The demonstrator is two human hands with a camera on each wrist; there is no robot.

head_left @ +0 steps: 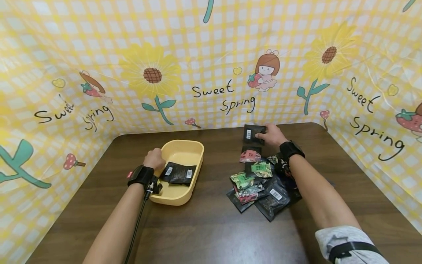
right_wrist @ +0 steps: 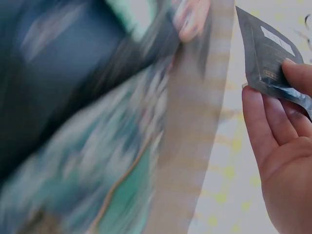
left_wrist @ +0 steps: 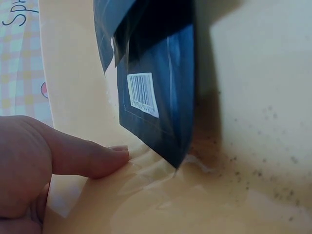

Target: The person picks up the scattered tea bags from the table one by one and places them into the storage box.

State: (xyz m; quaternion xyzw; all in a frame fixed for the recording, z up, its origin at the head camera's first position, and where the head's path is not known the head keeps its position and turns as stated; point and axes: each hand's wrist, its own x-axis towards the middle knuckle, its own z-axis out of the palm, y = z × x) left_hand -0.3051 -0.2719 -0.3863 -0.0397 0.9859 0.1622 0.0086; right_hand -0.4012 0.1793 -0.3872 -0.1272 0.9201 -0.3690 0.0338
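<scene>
From the head camera: right hand point(head_left: 272, 135) pinching a black sachet point(head_left: 252, 133) at the far edge of the brown table point(head_left: 211, 227), beyond the heap of sachets point(head_left: 260, 183); a strip of bare tabletop between that heap and the yellow tray point(head_left: 194, 161). Left hand point(head_left: 154, 158) curled over the tray's near-left rim, two black packets point(head_left: 178, 173) lying inside. Wide open tabletop nearer than the tray, sunflower backdrop point(head_left: 211, 73) closing in the table's far and side edges. From the left wrist: fingers point(left_wrist: 83, 158) bent against the tray wall point(left_wrist: 73, 73), a barcoded packet point(left_wrist: 156, 97) just beside them, apart. From the right wrist: fingers point(right_wrist: 265, 122) and thumb gripping the sachet point(right_wrist: 265, 53) by its corner; heap blurred.
</scene>
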